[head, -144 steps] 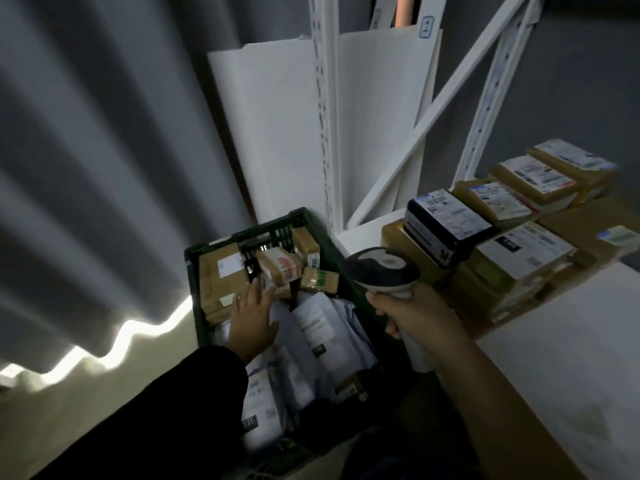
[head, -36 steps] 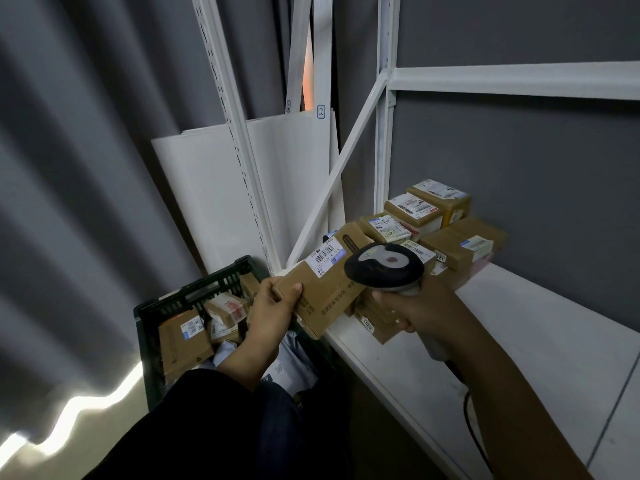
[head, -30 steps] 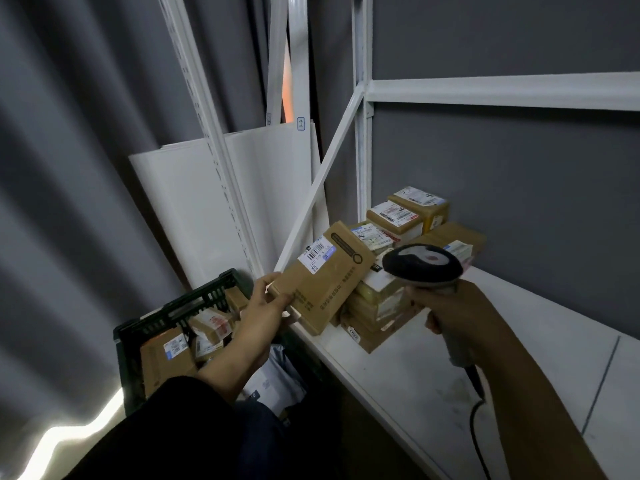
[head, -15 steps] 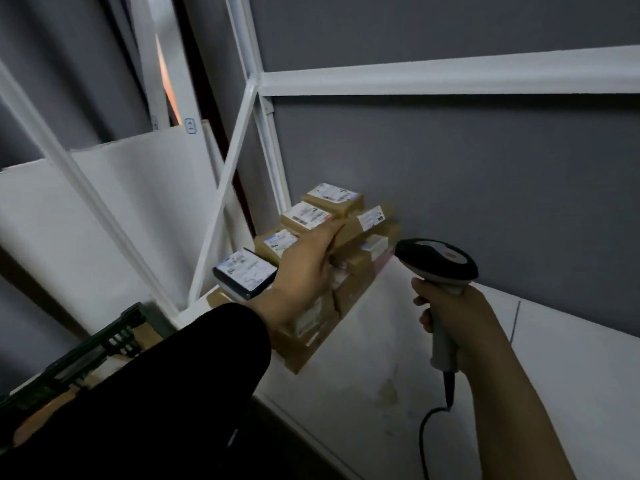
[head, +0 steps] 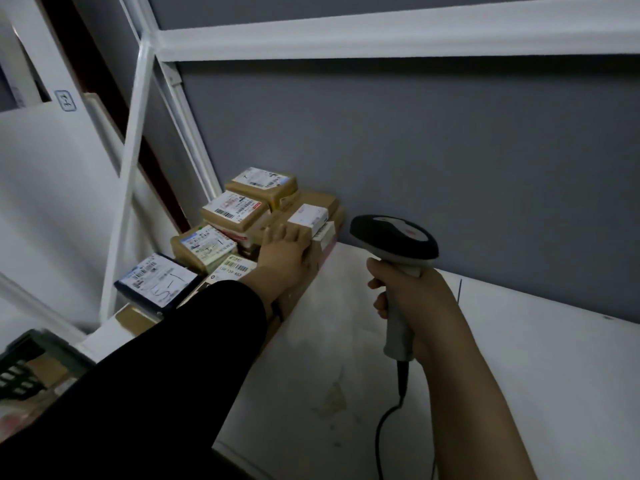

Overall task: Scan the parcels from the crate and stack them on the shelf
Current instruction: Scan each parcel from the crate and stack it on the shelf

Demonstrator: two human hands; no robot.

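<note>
parcel [head: 306, 218]: gone from in front of the scanner [head: 394, 242] onto the stack [head: 239, 207] at the shelf [head: 502, 375] corner; scan likely done | left hand [head: 284, 252]: lies on it, grip or press unclear | right hand [head: 412, 299]: grips scanner | crate [head: 20, 344]: brown parcels remain, blurred

A plain grey wall [head: 433, 161] filled the upper middle and right of the frame. At the left a large white panel [head: 45, 202] stood leaning, its top edge slanting upward to the right. Just above that edge, at upper left, sat a small blue-bordered label [head: 65, 100] with a handwritten mark. Beside it a dark brown strip [head: 100, 74] ran diagonally down toward the middle of the frame.
</note>
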